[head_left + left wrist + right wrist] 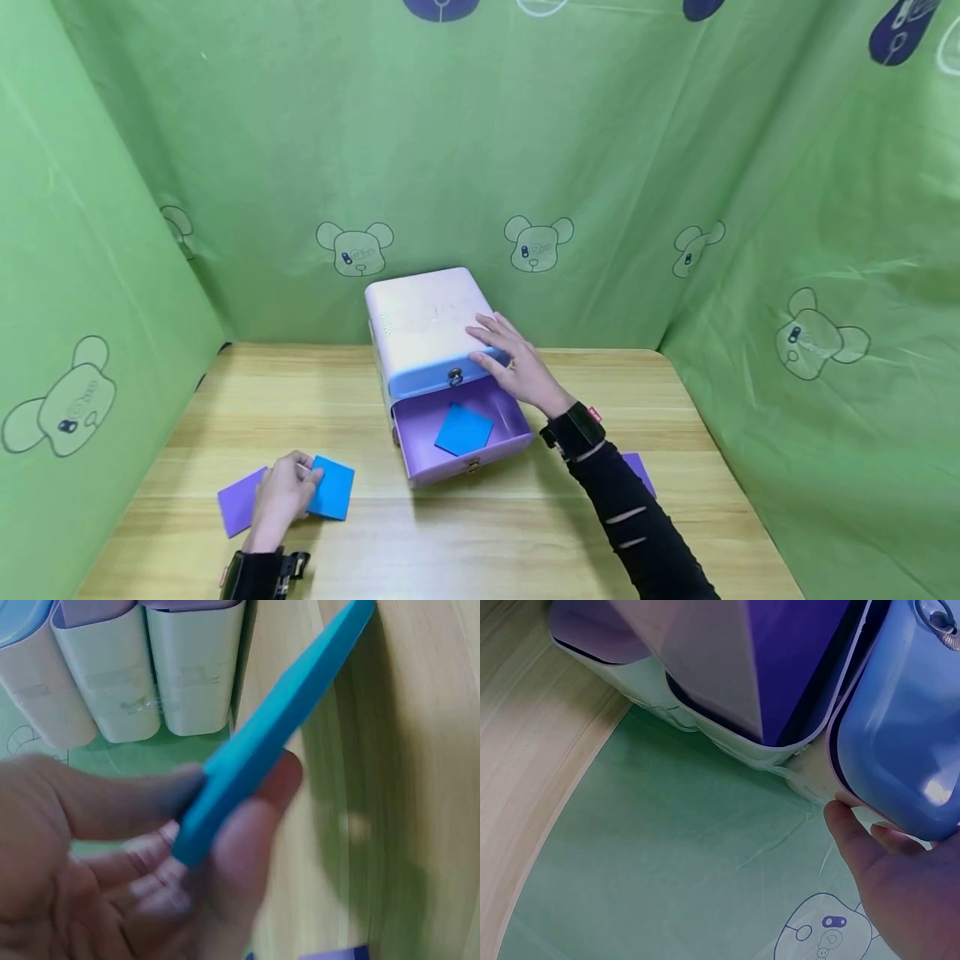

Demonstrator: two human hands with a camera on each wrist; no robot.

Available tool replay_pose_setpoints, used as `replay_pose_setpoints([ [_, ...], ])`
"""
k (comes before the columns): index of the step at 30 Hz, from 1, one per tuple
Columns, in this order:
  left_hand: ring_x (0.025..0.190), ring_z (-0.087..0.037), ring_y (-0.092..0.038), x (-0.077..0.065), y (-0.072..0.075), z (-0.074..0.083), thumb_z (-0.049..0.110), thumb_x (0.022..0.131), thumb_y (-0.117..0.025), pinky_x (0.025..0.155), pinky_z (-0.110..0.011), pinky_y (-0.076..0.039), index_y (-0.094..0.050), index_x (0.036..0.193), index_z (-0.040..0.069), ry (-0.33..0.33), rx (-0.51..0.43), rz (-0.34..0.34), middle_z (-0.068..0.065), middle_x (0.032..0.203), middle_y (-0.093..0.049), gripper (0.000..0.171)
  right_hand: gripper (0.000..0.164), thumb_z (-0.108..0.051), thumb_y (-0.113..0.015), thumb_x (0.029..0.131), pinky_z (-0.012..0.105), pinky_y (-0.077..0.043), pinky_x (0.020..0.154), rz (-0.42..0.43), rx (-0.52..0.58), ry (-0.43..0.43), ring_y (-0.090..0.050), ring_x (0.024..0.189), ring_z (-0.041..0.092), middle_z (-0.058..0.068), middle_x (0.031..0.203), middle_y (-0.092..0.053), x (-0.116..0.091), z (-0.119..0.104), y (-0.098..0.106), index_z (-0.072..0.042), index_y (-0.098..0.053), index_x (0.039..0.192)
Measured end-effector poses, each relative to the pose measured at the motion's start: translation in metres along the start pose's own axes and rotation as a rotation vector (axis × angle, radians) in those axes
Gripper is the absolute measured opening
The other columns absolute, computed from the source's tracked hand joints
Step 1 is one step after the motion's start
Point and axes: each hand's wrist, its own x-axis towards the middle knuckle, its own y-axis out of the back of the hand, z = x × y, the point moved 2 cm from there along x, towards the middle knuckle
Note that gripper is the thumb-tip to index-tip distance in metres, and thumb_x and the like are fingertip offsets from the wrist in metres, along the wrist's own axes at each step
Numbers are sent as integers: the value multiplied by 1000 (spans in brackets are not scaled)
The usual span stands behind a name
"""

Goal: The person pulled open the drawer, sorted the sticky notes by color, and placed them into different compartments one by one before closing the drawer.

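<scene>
My left hand pinches a flat blue square piece between thumb and fingers; the left wrist view shows the piece edge-on and raised off the table. A purple flat piece lies beside that hand. My right hand rests with extended fingers on the top right edge of a small drawer cabinet. Beneath the cabinet's blue drawer, a purple drawer is pulled out. Another blue square lies inside it.
Part of a second purple piece shows by my right forearm. The cabinet stands at the back of the wooden table, close to the green cloth wall. Green cloth also hangs on both sides.
</scene>
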Motion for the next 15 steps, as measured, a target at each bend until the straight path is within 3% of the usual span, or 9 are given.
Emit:
replay_pose_setpoints([
  [7, 52, -15, -63, -8, 4, 3, 17, 100, -62, 47, -31, -57, -60, 120, -2, -95, -88, 41, -23, 106, -70, 29, 48, -37, -62, 101, 67, -16, 127, -2, -3, -4, -16, 160, 26, -2, 166, -36, 0, 0, 0, -29, -53, 148],
  [15, 52, -17, -67, -14, 12, 9, 17, 101, -61, 48, -28, -54, -59, 122, -3, -139, -133, 103, -26, 108, -71, 30, 48, -35, -62, 101, 70, -18, 125, 6, -4, 16, -17, 160, 30, 0, 166, -36, -1, 0, -1, -28, -53, 148],
])
